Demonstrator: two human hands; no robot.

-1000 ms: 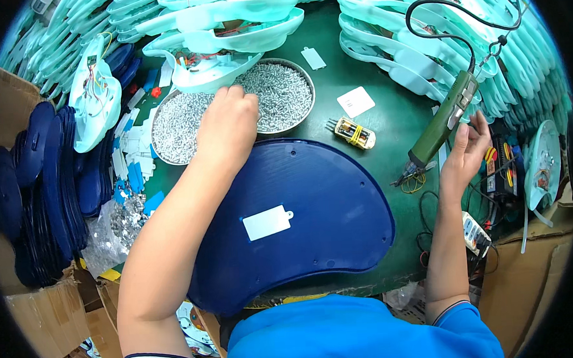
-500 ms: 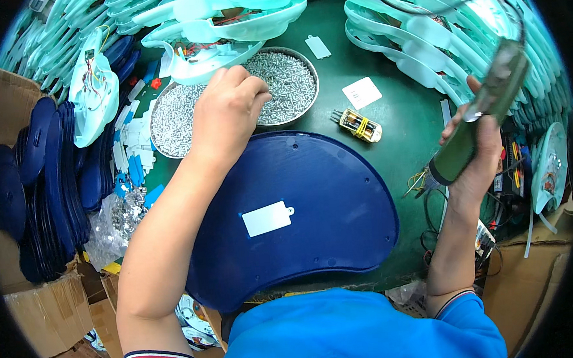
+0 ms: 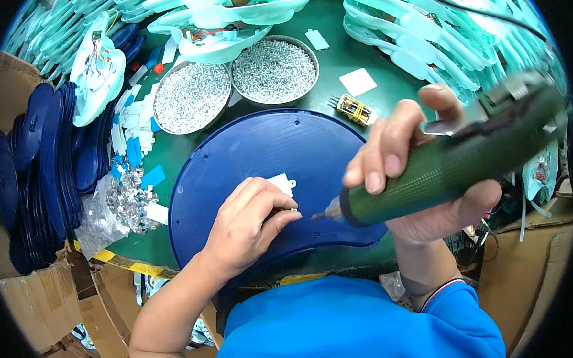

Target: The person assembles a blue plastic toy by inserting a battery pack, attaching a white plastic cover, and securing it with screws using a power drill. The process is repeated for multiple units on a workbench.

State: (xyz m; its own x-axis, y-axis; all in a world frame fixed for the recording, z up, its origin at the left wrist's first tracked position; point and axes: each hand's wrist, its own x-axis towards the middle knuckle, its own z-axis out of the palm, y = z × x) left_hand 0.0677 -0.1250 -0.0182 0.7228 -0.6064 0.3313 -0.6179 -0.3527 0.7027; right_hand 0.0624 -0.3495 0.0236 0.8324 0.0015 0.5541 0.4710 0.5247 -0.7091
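In my right hand (image 3: pixel 422 165) is a green electric screwdriver (image 3: pixel 454 157), held tilted with its bit pointing left over the dark blue kidney-shaped panel (image 3: pixel 209 183). My left hand (image 3: pixel 253 219) hovers above the same panel, thumb and fingers pinched together on small silver screws (image 3: pixel 293 210), mostly hidden by the fingertips. Partly behind that hand, a white tabbed plate (image 3: pixel 281 182) lies on the panel. Beyond the panel stand two round metal bowls of small silver screws, the left bowl (image 3: pixel 191 96) and the right bowl (image 3: pixel 274 69).
Mint-green shells (image 3: pixel 421 36) with wiring are stacked along the back. Dark blue parts (image 3: pixel 46 172) pile up at left, beside white and blue tabs (image 3: pixel 132 132) and a plastic bag (image 3: pixel 104 221). A yellow-banded component (image 3: pixel 354 109) and a white card (image 3: pixel 358 82) lie right of the bowls.
My left hand has come back from the screw bowls to the panel. My right hand has brought the electric screwdriver left and nearer, lowering it over the panel, which has shifted slightly.
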